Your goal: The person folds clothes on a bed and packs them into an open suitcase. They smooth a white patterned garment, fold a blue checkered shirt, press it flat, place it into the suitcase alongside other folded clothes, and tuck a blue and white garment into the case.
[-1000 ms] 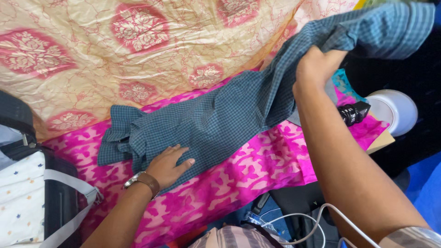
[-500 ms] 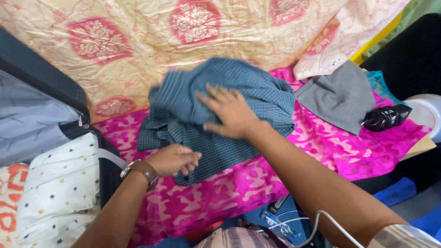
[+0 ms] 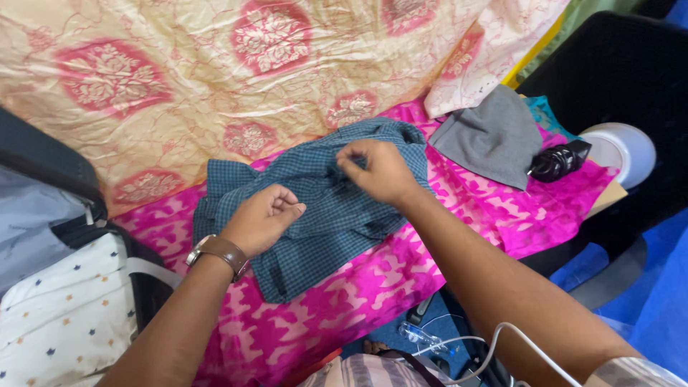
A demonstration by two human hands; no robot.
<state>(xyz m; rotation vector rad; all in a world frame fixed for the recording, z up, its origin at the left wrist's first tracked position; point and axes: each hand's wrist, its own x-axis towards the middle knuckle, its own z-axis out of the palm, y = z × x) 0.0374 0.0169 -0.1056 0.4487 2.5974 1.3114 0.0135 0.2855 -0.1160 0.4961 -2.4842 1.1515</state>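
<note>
A blue-green checked shirt (image 3: 322, 215) lies folded over on a bright pink patterned cloth (image 3: 373, 287). My left hand (image 3: 261, 218), with a brown-strapped watch on its wrist, rests on the shirt's left half, fingers curled and pinching the fabric. My right hand (image 3: 380, 170) is on the shirt's upper middle, fingertips gripping a fold of the cloth. Both forearms reach in from the bottom of the view.
A cream sheet with red flower medallions (image 3: 215, 79) lies behind. A grey garment (image 3: 494, 136) and a black shiny object (image 3: 559, 161) sit to the right, beside a white round container (image 3: 623, 150). An open suitcase with a white dotted pouch (image 3: 64, 315) is at left.
My right hand carried the shirt's far end over from the right and laid it onto the rest, then moved to its upper middle. The left hand curled its fingers on the fabric.
</note>
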